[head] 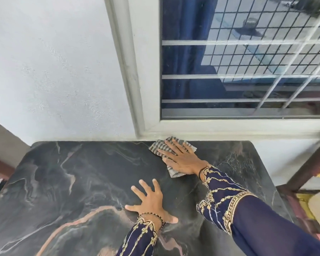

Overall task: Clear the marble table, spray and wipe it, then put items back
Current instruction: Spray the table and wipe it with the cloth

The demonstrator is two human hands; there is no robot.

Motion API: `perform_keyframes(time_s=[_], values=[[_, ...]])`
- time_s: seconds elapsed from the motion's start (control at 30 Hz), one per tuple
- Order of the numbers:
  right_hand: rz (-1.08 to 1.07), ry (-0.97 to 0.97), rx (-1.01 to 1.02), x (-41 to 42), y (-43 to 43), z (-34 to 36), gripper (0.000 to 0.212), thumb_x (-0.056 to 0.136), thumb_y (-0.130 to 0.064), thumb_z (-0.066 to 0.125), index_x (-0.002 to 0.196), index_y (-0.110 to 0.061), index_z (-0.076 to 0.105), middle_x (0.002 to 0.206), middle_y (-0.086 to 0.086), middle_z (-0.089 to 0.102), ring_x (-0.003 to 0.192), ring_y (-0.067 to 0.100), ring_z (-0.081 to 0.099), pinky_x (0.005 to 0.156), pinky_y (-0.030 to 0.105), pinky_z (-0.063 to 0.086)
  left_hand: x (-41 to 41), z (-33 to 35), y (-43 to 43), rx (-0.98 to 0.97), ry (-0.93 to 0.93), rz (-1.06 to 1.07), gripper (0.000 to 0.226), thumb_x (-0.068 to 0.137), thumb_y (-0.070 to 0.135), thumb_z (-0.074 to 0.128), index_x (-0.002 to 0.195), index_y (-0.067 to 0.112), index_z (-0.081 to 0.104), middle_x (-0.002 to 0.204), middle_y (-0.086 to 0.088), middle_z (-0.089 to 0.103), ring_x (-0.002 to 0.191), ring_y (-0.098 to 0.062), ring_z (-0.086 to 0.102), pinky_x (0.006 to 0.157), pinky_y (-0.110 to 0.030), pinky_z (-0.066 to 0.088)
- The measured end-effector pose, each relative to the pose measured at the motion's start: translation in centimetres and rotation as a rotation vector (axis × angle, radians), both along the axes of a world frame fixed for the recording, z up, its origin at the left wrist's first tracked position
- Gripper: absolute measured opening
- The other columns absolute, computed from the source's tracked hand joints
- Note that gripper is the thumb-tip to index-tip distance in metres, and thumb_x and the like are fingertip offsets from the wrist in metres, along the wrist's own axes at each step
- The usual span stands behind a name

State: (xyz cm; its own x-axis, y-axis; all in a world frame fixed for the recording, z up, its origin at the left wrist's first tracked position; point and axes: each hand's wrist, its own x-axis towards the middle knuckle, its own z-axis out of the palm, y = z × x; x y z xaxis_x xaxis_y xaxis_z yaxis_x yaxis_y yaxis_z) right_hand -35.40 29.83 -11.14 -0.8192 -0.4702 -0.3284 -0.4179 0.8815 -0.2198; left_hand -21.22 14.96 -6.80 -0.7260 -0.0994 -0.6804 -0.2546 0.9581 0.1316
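My right hand (181, 159) presses flat on the cloth (171, 154); it is soft and light. My left hand (151, 202) lies spread, released, on the table (72, 182).

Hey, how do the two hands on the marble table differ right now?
The right hand presses flat on a striped cloth near the table's far edge by the window sill; the left hand rests bare on the marble table, nearer the person. The right arm reaches far forward; the left stays close. The left hand's fingers are spread wider. Both lie palm down, in dark blue embroidered sleeves.
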Motion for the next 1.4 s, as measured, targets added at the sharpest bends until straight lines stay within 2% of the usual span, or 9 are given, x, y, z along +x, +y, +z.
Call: perform_keyframes(time_s=[0.27, 0.43, 0.77, 0.87, 0.97, 1.07, 1.23, 1.33, 1.4], values=[[0.012, 0.041, -0.014, -0.6, 2.6, -0.4, 0.050, 0.102, -0.061, 0.009, 0.149, -0.059, -0.008, 0.164, -0.017, -0.022, 0.150, 0.008, -0.025, 0.123, 0.045, -0.015, 0.1, 0.9, 0.3, -0.013, 0.002, -0.011, 0.139, 0.060, 0.058, 0.081, 0.151, 0.020, -0.016, 0.156, -0.020, -0.026, 0.141, -0.052, -0.023, 0.101, -0.081, 0.017], [-0.098, 0.034, -0.002, 0.2, 7.0, -0.5, 0.046, 0.101, -0.064, 0.007, 0.139, -0.065, -0.018, 0.163, -0.017, -0.025, 0.150, 0.010, -0.027, 0.121, 0.045, -0.017, -0.1, 0.9, 0.5, -0.026, 0.002, -0.017, 0.140, 0.060, 0.058, 0.082, 0.151, 0.019, -0.016, 0.156, -0.021, -0.026, 0.140, -0.053, -0.023, 0.101, -0.081, 0.016], [-0.100, 0.059, -0.035, 8.5, 5.3, -0.8, 0.052, 0.102, -0.061, 0.013, 0.150, -0.059, -0.007, 0.164, -0.014, -0.023, 0.151, 0.014, -0.025, 0.122, 0.048, -0.015, -0.1, 0.6, 0.3, -0.002, 0.064, 0.015, 0.138, 0.056, 0.055, 0.085, 0.152, 0.022, -0.008, 0.158, -0.017, -0.020, 0.143, -0.050, -0.018, 0.101, -0.081, 0.016], [-0.092, 0.066, -0.038, 13.5, 4.9, -1.0, 0.052, 0.102, -0.061, 0.012, 0.150, -0.059, -0.007, 0.164, -0.014, -0.024, 0.151, 0.014, -0.026, 0.122, 0.048, -0.016, 2.4, 0.2, -0.1, 0.055, 0.252, -0.007, 0.117, 0.064, 0.055, 0.080, 0.152, 0.018, 0.013, 0.161, -0.010, -0.009, 0.149, -0.036, -0.008, 0.107, -0.074, 0.017], [-0.093, 0.062, -0.039, 18.3, 4.7, -1.0, 0.052, 0.103, -0.060, 0.014, 0.150, -0.058, -0.007, 0.164, -0.013, -0.025, 0.150, 0.014, -0.028, 0.121, 0.048, -0.017, 6.9, -1.0, 0.0, 0.065, 0.472, -0.080, 0.076, 0.088, 0.051, 0.057, 0.146, 0.011, 0.029, 0.162, -0.009, 0.001, 0.151, -0.027, 0.001, 0.116, -0.061, 0.018], [-0.084, 0.073, -0.027, 23.5, 4.1, -0.7, 0.053, 0.104, -0.058, 0.016, 0.152, -0.055, -0.005, 0.164, -0.011, -0.025, 0.150, 0.016, -0.028, 0.121, 0.048, -0.017, 12.4, -1.8, 0.0, 0.106, 0.568, -0.109, 0.045, 0.101, 0.035, 0.038, 0.139, 0.012, 0.039, 0.160, -0.007, 0.017, 0.150, -0.023, 0.013, 0.119, -0.052, 0.018], [-0.050, 0.081, 0.009, 33.2, 2.6, -0.1, 0.053, 0.105, -0.056, 0.016, 0.155, -0.052, -0.002, 0.165, -0.006, -0.023, 0.152, 0.021, -0.024, 0.121, 0.049, -0.018, 20.1, -1.2, -1.6, 0.087, 0.555, -0.145, 0.041, 0.097, 0.014, 0.038, 0.137, 0.012, 0.041, 0.156, -0.007, 0.027, 0.148, -0.022, 0.020, 0.120, -0.045, 0.018], [-0.003, 0.173, 0.010, 38.7, 1.7, 0.1, 0.055, 0.101, -0.056, 0.015, 0.155, -0.048, 0.014, 0.168, 0.000, -0.002, 0.155, 0.030, -0.004, 0.120, 0.051, -0.007, 23.2, -0.3, -2.6, 0.088, 0.542, -0.129, 0.041, 0.093, 0.012, 0.043, 0.133, 0.012, 0.046, 0.150, -0.007, 0.035, 0.142, -0.024, 0.031, 0.118, -0.045, 0.023], [0.036, 0.224, -0.008, 42.3, 1.4, -0.1, 0.053, 0.102, -0.054, 0.021, 0.155, -0.045, 0.024, 0.167, 0.003, 0.011, 0.154, 0.032, 0.008, 0.120, 0.055, 0.001, 25.2, 0.3, -2.9, 0.068, 0.521, -0.133, 0.042, 0.092, 0.011, 0.043, 0.134, 0.012, 0.047, 0.151, -0.007, 0.036, 0.143, -0.024, 0.030, 0.118, -0.045, 0.023]])
